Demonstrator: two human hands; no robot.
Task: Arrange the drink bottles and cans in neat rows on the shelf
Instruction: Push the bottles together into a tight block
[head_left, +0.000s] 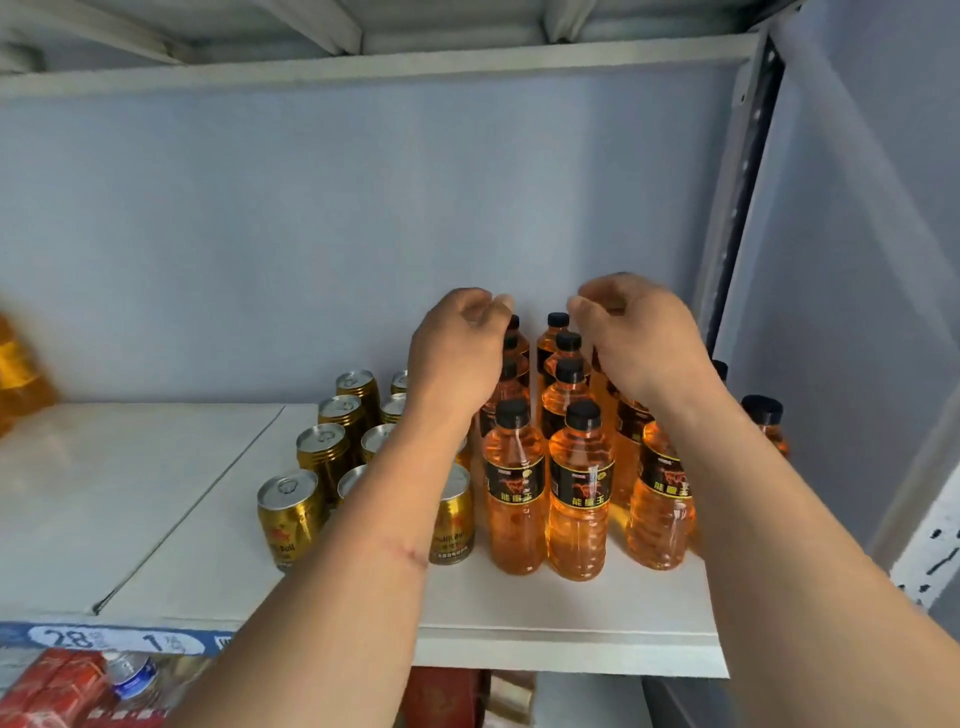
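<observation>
Orange drink bottles (579, 491) with black caps and black labels stand in rows running front to back on the right of the white shelf (519, 618). Gold cans (291, 514) stand in rows to their left. Both my hands hover above the rear bottles. My left hand (457, 353) is over the left bottle row, fingers curled, nothing in it. My right hand (634, 338) is over the right rows, fingers curled and holding nothing. My forearms hide some cans and bottles.
A blurred orange bottle (21, 379) shows at the far left edge. The shelf's metal upright (737, 208) stands at the right. A price strip (114, 639) runs along the front edge; red packs (57, 686) and a water bottle (130, 675) lie on the shelf below.
</observation>
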